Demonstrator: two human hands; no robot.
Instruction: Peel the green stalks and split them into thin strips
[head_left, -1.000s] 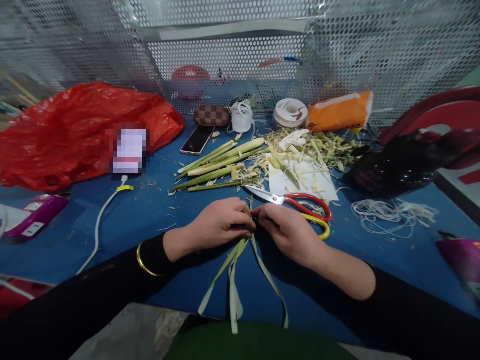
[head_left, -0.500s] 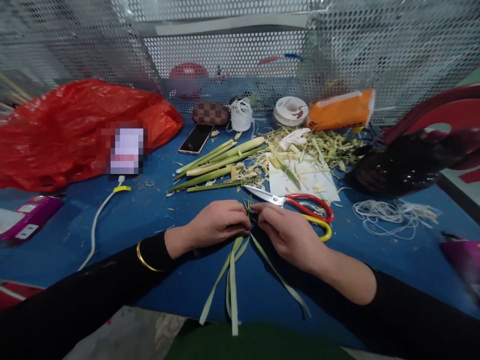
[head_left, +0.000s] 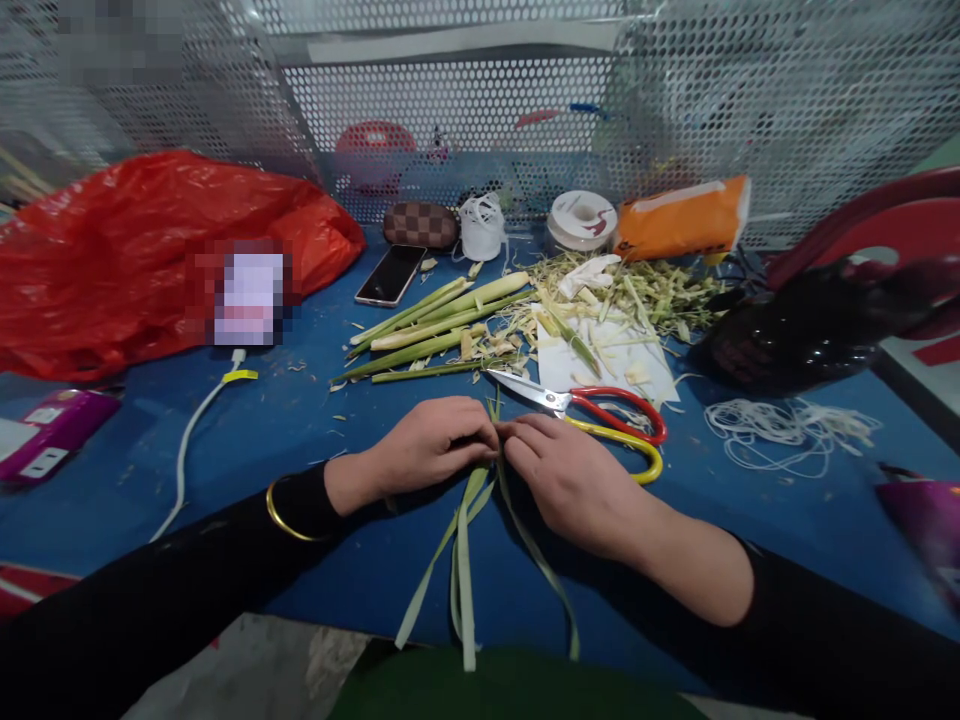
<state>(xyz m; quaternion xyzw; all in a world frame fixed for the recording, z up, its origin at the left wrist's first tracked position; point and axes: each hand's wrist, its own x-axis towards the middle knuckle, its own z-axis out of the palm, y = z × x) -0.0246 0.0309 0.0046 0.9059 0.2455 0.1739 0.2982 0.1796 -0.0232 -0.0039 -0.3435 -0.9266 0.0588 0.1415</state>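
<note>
- green leaf strips (head_left: 465,560) pinched tight by left hand (head_left: 431,440) and right hand (head_left: 562,475), fingertips meeting.
- red-handled scissors (head_left: 592,405) just beyond; label (head_left: 251,300) on red bag (head_left: 135,250) blurred.

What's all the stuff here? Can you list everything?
leaf strips: several, pale green, near edge
scissors: one pair, red-and-yellow handles, table middle
stalks: several, green, beyond the scissors
cuttings: one heap, pale green, right of stalks
phone: one, black, behind stalks
pouch: one, brown checked, back edge
thread spool: one, white, beside pouch
packet: one, orange, back right
plastic bag: one, red, far left
cable: one, white, left
string: one tangle, white, right
table: one, blue, under everything
left hand: one, bare, pinching leaf strips
right hand: one, bare, pinching leaf strips
</note>
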